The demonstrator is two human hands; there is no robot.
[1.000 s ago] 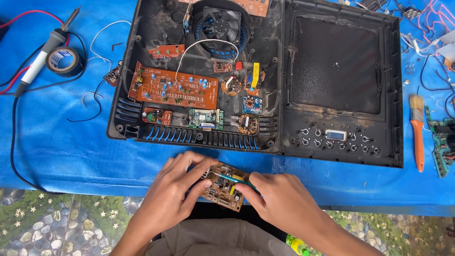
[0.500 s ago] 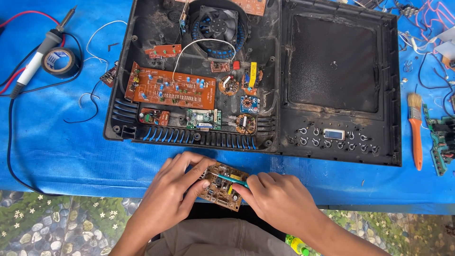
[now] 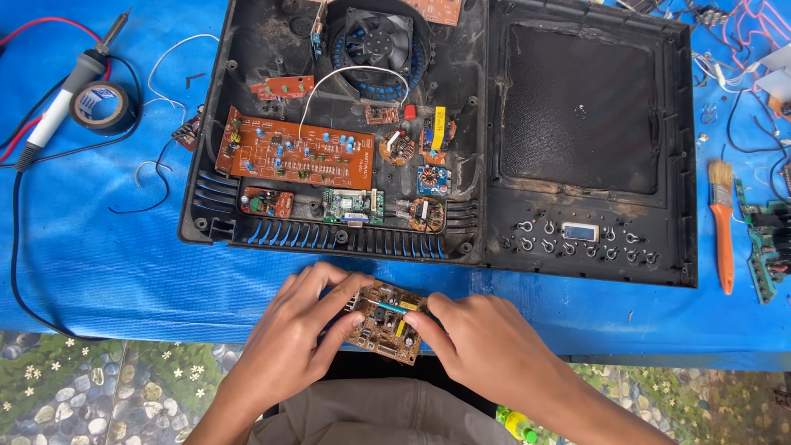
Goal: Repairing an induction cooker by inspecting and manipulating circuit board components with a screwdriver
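A small rectangular screen [image 3: 579,232], pale blue-grey, sits in the black case's front panel among the round button holes. A blue and white label [image 3: 99,97] shows inside the roll of black tape at the desk's left. A yellow label strip [image 3: 439,128] stands among the case's parts

Blue plastic sheet [image 3: 99,264] over table; pebble-and-flower patterned floor [image 3: 74,387] below; even daylight.
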